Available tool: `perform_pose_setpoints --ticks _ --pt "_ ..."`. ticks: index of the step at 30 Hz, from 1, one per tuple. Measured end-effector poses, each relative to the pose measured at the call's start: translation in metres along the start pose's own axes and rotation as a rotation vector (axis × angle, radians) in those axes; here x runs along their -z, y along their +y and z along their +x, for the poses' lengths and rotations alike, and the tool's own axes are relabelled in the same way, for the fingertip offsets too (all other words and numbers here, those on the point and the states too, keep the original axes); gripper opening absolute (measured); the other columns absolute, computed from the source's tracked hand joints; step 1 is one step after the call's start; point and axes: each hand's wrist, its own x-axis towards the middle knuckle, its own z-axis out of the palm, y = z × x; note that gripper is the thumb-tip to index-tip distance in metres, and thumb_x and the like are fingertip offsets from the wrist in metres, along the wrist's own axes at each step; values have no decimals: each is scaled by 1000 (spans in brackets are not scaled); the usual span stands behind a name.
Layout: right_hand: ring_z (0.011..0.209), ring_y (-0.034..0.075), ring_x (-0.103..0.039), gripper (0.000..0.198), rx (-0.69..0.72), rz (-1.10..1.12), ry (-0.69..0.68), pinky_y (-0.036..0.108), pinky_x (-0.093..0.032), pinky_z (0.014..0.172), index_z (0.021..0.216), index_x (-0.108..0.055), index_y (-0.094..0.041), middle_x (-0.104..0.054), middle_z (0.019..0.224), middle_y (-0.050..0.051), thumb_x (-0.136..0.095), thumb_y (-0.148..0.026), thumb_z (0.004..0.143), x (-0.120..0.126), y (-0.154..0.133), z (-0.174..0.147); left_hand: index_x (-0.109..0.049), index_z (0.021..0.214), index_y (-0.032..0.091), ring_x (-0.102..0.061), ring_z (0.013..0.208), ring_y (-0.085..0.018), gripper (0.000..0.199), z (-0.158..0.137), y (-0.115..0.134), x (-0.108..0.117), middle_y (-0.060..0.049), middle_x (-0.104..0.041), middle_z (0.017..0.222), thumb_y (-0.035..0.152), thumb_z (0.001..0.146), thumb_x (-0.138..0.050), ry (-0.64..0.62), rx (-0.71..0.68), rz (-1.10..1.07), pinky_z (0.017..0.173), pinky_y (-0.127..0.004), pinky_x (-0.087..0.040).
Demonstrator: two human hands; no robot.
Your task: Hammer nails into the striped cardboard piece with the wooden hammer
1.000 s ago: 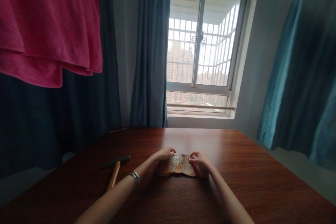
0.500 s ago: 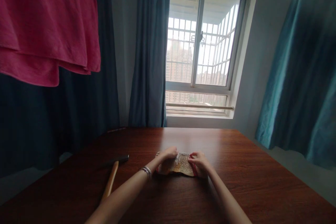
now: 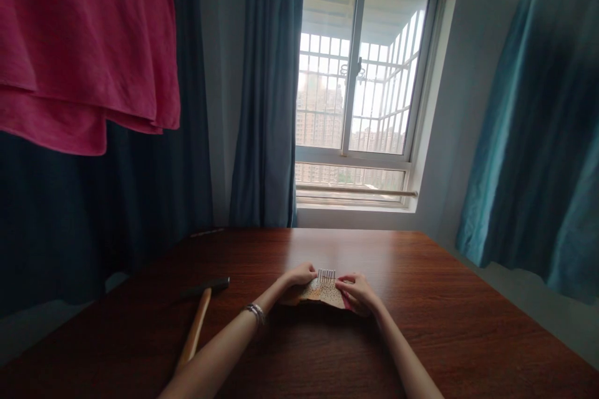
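Note:
A beige, dark-dotted, cloth-like piece with a wavy near edge and some red at its right side is held over the table. Several thin, nail-like pins stand in a row at its far edge. My left hand, with bracelets on the wrist, is closed on the left side of the piece. On the right side, my right hand pinches it between thumb and fingers. What lies beneath the piece is hidden. A hammer with a wooden handle lies left of my left forearm, which covers the handle's end.
Behind the table are a window and a blue curtain. Another curtain hangs at the right. A pink towel hangs at the upper left.
The near edge of the dotted piece has risen with both hands on it, and its red left part is now covered. The pins stand out more clearly. The hammer has not moved.

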Motion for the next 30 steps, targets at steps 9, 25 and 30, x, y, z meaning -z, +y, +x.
perform_pose_setpoints --ticks 9,25,30 --pt "93 19 -56 28 38 -10 -44 39 -48 78 107 -54 -17 -56 111 6 -51 -32 84 -2 13 8 -37 51 17 -21 47 -7 28 4 -8 -2 6 -24 49 37 69 -45 0 -4 -78 47 -23 -15" --pt "93 20 -56 28 29 7 -73 40 -48 78 105 -55 -16 -57 109 5 -52 -33 83 -3 19 10 -39 52 16 -22 47 -7 26 -1 -10 -1 5 -25 50 35 69 -43 -8 -64 -104 46 -23 -15" --pt "90 19 -57 29 24 33 -142 39 -49 76 108 -53 -16 -58 107 6 -52 -31 84 9 8 5 -50 59 12 -27 52 -8 34 -12 -4 -5 4 -32 52 44 71 -45 12 -95 -136 48 -21 -19"
